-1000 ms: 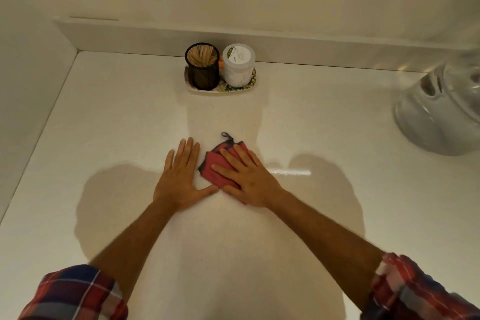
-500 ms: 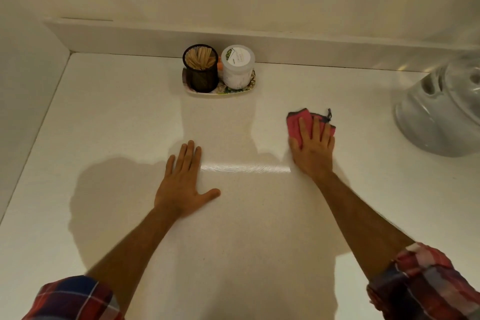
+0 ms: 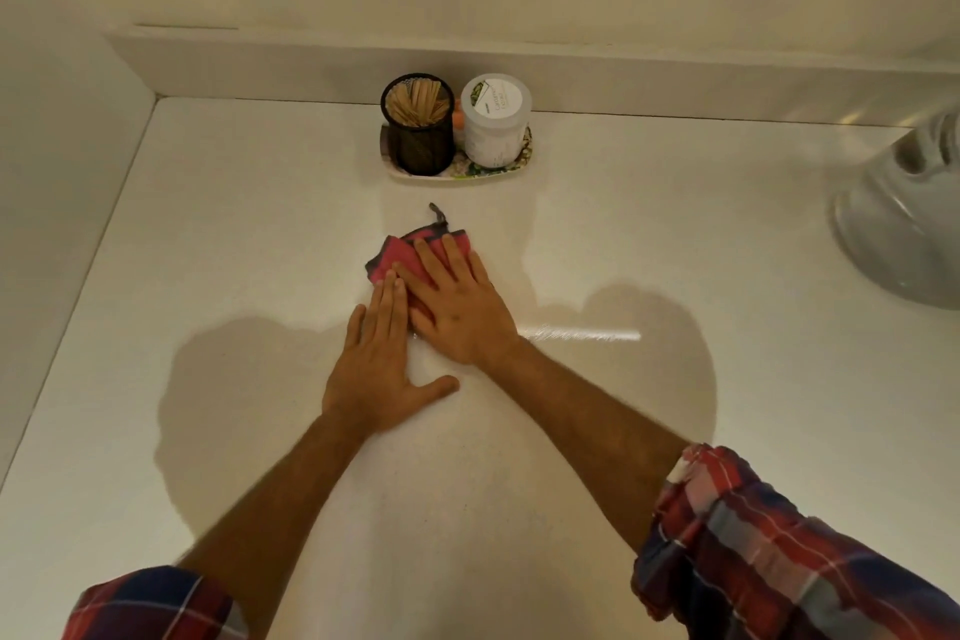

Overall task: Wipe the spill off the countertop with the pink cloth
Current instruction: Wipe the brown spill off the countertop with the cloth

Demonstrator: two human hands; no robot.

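Note:
The pink cloth (image 3: 397,255), folded with a dark hem and a small loop, lies on the white countertop (image 3: 260,234) in the middle. My right hand (image 3: 457,299) presses flat on the cloth's near right part, fingers pointing up and left. My left hand (image 3: 376,364) lies flat on the counter just to its left, fingers together, their tips touching the cloth's near edge. A thin wet streak (image 3: 587,334) glints on the counter right of my right wrist.
A small tray (image 3: 457,172) at the back holds a black mesh cup of wooden sticks (image 3: 418,122) and a white lidded jar (image 3: 493,120). A clear glass vessel (image 3: 904,229) stands at the right edge. A backsplash ledge (image 3: 571,68) and a left wall bound the counter.
My right hand has swept the cloth from the right back to the left and a little nearer, up against my left hand. My left hand has stayed flat in place.

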